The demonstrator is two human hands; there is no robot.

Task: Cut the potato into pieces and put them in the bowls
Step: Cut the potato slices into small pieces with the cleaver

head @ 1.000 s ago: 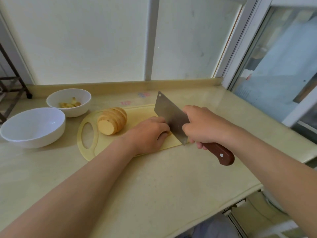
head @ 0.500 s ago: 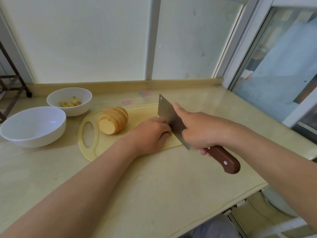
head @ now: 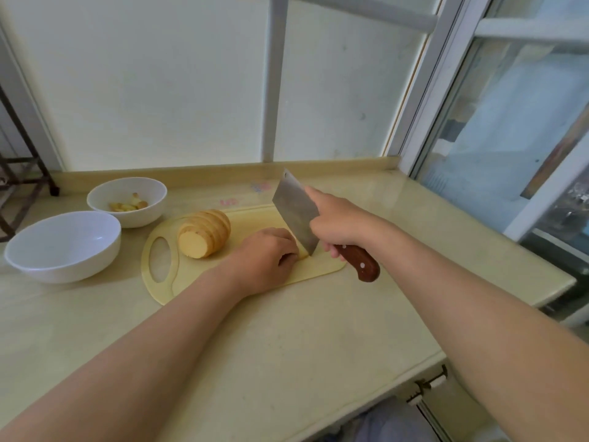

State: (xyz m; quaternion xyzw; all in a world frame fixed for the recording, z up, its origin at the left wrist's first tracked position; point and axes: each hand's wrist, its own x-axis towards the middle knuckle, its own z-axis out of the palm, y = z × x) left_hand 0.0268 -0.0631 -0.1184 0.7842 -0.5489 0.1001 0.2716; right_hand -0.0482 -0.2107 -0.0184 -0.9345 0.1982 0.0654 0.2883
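Left hand point(head: 266, 260) is curling over a potato piece point(head: 302, 252) at the cutting board's point(head: 194, 275) right end, pinning it. Right hand point(head: 338, 223) is gripping the knife point(head: 294, 212) by its handle, with the blade corner at that piece. The sliced potato point(head: 205, 232) is sitting mid-board, its slices leaning together. Judged firm, with slippery wet faces; clasp it by the skinned flanks. Sitting beyond the board's left end: large bowl point(head: 63, 269), small bowl point(head: 140, 215) holding pieces.

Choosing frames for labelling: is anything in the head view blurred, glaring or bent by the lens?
Head view: soft daylight, only a small highlight inside the larger bowl, faint shadow beneath it. Head view: the cleaver, right hand and left hand on the potato piece look sharp. Head view: the wide-angle lens bows the window frame and stretches the forearms.
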